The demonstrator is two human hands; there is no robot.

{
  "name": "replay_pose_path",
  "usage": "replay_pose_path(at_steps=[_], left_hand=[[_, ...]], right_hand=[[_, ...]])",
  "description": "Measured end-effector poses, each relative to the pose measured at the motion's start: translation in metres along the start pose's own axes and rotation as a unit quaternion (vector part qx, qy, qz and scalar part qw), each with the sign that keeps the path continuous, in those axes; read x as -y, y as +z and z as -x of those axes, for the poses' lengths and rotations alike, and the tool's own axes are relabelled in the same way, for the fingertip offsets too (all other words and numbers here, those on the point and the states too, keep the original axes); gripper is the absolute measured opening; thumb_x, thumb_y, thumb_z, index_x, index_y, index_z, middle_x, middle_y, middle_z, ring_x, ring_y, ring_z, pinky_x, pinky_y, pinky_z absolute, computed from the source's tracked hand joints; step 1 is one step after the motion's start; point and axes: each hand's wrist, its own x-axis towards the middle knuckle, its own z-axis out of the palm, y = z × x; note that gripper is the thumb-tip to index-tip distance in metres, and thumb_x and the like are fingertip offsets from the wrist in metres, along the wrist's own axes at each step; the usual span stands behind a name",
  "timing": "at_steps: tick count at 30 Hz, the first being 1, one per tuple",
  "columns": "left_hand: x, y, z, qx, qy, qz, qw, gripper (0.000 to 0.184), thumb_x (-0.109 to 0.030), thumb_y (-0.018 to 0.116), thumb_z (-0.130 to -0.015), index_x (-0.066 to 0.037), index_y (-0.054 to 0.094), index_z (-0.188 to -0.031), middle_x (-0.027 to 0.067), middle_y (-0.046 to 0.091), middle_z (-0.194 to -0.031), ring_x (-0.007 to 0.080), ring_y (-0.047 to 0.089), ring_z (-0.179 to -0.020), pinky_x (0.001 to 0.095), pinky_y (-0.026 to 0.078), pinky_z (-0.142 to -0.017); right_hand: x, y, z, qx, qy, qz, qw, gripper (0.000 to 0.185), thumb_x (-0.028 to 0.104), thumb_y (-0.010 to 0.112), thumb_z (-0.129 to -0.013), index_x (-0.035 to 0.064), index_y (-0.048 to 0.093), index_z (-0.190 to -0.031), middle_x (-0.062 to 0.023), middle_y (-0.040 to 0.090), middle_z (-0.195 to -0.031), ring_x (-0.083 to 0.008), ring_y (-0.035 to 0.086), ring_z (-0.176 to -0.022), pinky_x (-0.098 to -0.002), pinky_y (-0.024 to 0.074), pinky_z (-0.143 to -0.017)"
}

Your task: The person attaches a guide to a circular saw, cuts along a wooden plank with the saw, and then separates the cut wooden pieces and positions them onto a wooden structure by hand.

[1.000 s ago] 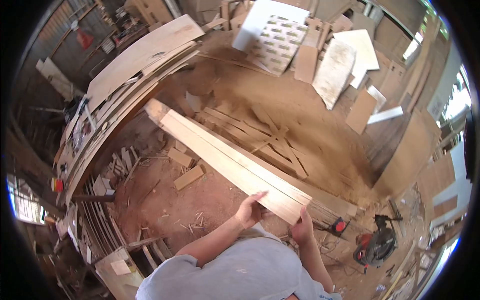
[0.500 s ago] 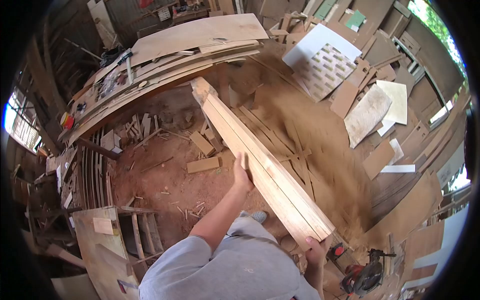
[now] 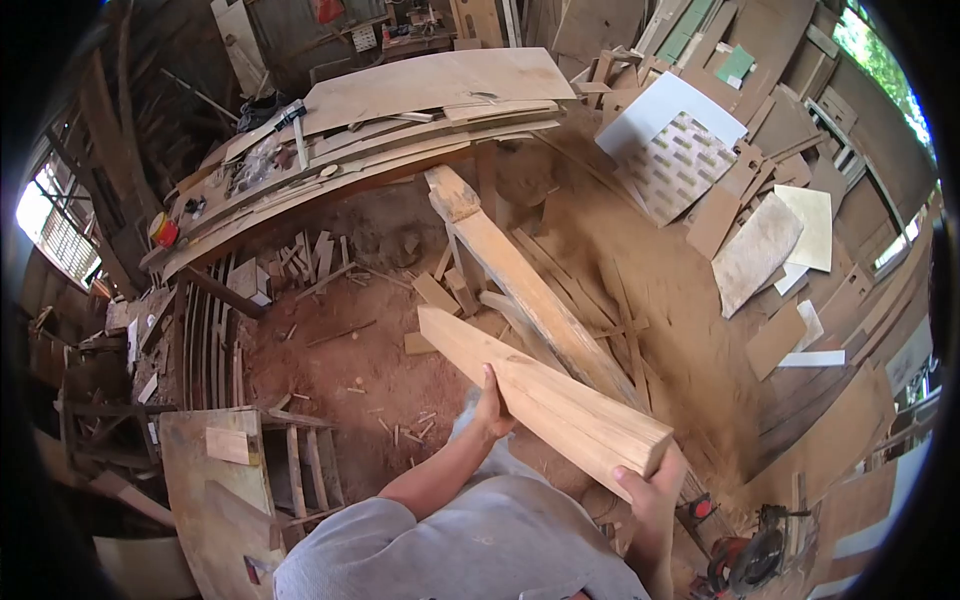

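A thick bundle of pale wooden boards (image 3: pixel 560 400) with a seam along its side slants across in front of my body. My left hand (image 3: pixel 493 408) grips its lower edge near the middle, with the thumb up. At the near end, my right hand (image 3: pixel 652 485) is wrapped round the corner, its thumb on the side face. Behind the boards runs a long, worn wooden beam (image 3: pixel 540 295), its bare top visible. The boards hide the beam's near part.
A workbench (image 3: pixel 430 85) stacked with plywood sheets stands ahead. Offcuts (image 3: pixel 437 293) and sawdust lie on the floor below. A circular saw (image 3: pixel 745 560) sits at lower right. Board panels (image 3: pixel 680 165) lean at the right, and a plywood-topped stand (image 3: pixel 215 490) is at lower left.
The boards, lying side by side along the beam before, are now off it, closer to my body and tilted. Both hands still hold them. The beam's top has come into sight.
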Motion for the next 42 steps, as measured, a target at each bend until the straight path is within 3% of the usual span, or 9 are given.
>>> replay_pose_path(at_steps=[6, 12, 13, 17, 20, 25, 29, 34, 42], left_hand=[[-0.108, -0.077, -0.074, -0.095, -0.016, 0.115, 0.989, 0.095, -0.086, 0.044, -0.1, -0.016, 0.047, -0.164, 0.0109, 0.057, -0.162, 0.0306, 0.053, -0.151, 0.0478, 0.043, -0.127], [-0.283, -0.162, -0.19, -0.083, 0.117, 0.11, 0.983, 0.091, -0.083, 0.053, -0.098, -0.008, 0.058, -0.149, 0.0092, 0.073, -0.133, 0.0248, 0.072, -0.116, 0.0386, 0.061, -0.102], [-0.315, -0.193, -0.203, -0.042, 0.082, 0.15, 0.984, 0.076, -0.074, 0.058, -0.103, -0.008, 0.063, -0.139, 0.0057, 0.074, -0.114, 0.0203, 0.072, -0.098, 0.0331, 0.062, -0.089], [-0.436, -0.192, -0.184, -0.13, 0.209, 0.077, 0.966, 0.043, -0.038, 0.062, -0.114, -0.005, 0.061, -0.141, 0.0105, 0.069, -0.126, 0.0269, 0.068, -0.114, 0.0439, 0.055, -0.108], [-0.513, -0.164, -0.167, -0.321, 0.493, -0.118, 0.8, 0.046, -0.021, 0.064, -0.111, -0.001, 0.054, -0.152, 0.0162, 0.059, -0.151, 0.0338, 0.059, -0.139, 0.048, 0.046, -0.12], [-0.619, -0.143, -0.167, -0.287, 0.522, -0.548, 0.587, 0.056, -0.008, 0.061, -0.108, -0.005, 0.048, -0.162, 0.019, 0.045, -0.169, 0.0361, 0.048, -0.155, 0.043, 0.043, -0.124], [-0.682, -0.153, -0.199, -0.284, 0.515, -0.646, 0.487, 0.054, -0.011, 0.068, -0.105, -0.009, 0.055, -0.158, 0.0207, 0.051, -0.163, 0.0398, 0.053, -0.148, 0.0471, 0.047, -0.121], [-0.772, -0.169, -0.247, -0.337, 0.512, -0.716, 0.335, 0.049, -0.028, 0.063, -0.111, -0.01, 0.059, -0.156, 0.0187, 0.058, -0.159, 0.0415, 0.055, -0.143, 0.0526, 0.044, -0.12], [-0.872, -0.155, -0.32, -0.344, 0.424, -0.762, 0.348, 0.046, -0.04, 0.051, -0.112, -0.007, 0.066, -0.14, 0.02, 0.068, -0.143, 0.0458, 0.066, -0.125, 0.057, 0.051, -0.108]], right_hand=[[0.003, 0.136, -0.109, 0.104, -0.127, 0.175, 0.971, 0.065, 0.024, 0.092, -0.073, -0.0065, 0.067, -0.125, -0.022, 0.079, -0.098, -0.0343, 0.081, -0.088, -0.0416, 0.063, -0.078], [0.012, 0.357, -0.295, 0.22, -0.181, 0.24, 0.928, 0.063, 0.028, 0.09, -0.076, -0.0029, 0.067, -0.126, -0.0223, 0.079, -0.103, -0.0364, 0.08, -0.097, -0.0455, 0.0615, -0.084], [0.017, 0.402, -0.328, 0.244, -0.199, 0.272, 0.909, 0.063, 0.03, 0.089, -0.077, -0.0007, 0.068, -0.128, -0.0227, 0.079, -0.103, -0.0389, 0.079, -0.098, -0.0474, 0.0617, -0.086], [0.019, 0.581, -0.447, 0.416, -0.193, 0.345, 0.819, 0.064, 0.033, 0.083, -0.078, 0.0073, 0.068, -0.134, -0.0235, 0.08, -0.108, -0.0447, 0.076, -0.1, -0.0529, 0.0609, -0.092], [-0.024, 0.698, -0.504, 0.497, -0.224, 0.412, 0.73, 0.062, 0.029, 0.082, -0.077, 0.0045, 0.068, -0.132, -0.0225, 0.08, -0.109, -0.0426, 0.077, -0.105, -0.0526, 0.0612, -0.094], [-0.064, 0.8, -0.544, 0.537, -0.256, 0.447, 0.668, 0.043, 0.019, 0.075, -0.087, 0.0044, 0.07, -0.127, -0.0208, 0.077, -0.115, -0.0369, 0.072, -0.117, -0.0506, 0.0557, -0.102], [-0.063, 0.822, -0.561, 0.334, -0.395, 0.427, 0.741, 0.042, 0.024, 0.077, -0.09, 0.0096, 0.071, -0.129, -0.0107, 0.063, -0.123, -0.0303, 0.054, -0.127, -0.0517, 0.0399, -0.112], [-0.055, 0.776, -0.56, 0.261, -0.307, 0.396, 0.825, 0.046, 0.028, 0.08, -0.093, 0.0093, 0.069, -0.134, -0.0128, 0.058, -0.141, -0.0319, 0.052, -0.139, -0.052, 0.0393, -0.12], [-0.1, 0.559, -0.497, 0.215, -0.059, 0.256, 0.941, 0.035, 0.022, 0.084, -0.091, 0.0073, 0.077, -0.121, -0.0132, 0.067, -0.135, -0.0346, 0.06, -0.131, -0.0498, 0.0491, -0.112]])
